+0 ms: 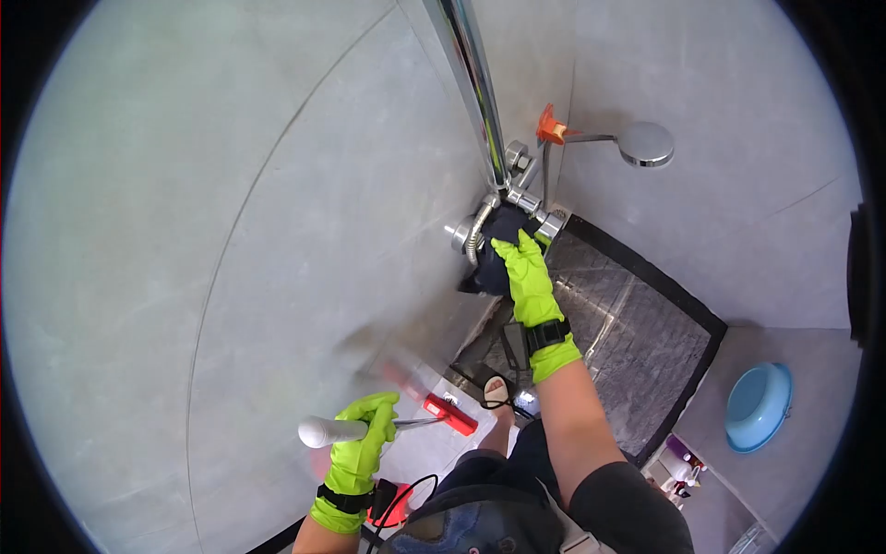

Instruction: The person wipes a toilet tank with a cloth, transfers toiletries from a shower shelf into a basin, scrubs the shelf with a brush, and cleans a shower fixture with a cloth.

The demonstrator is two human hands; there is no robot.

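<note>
My left hand (365, 445), in a bright green rubber glove, is closed around the pale handle (330, 431) of a tool. A thin metal shaft runs from it to a red block-shaped head (449, 415), whose exact kind I cannot make out. Higher up, my right hand (528, 268), gloved the same way, grips a dark cloth (496, 263). That cloth lies against the chrome shower mixer (546, 224), covering much of its body. A metal hose (480, 226) curves beside it. Black bands circle both wrists.
A chrome riser pipe (475, 83) rises from the mixer along the grey wall (305, 212). To the right are an orange holder (551, 125) and a round shower head (644, 145). A blue basin (759, 406) is at right. Below lies a dark tiled floor (637, 332) with a black border.
</note>
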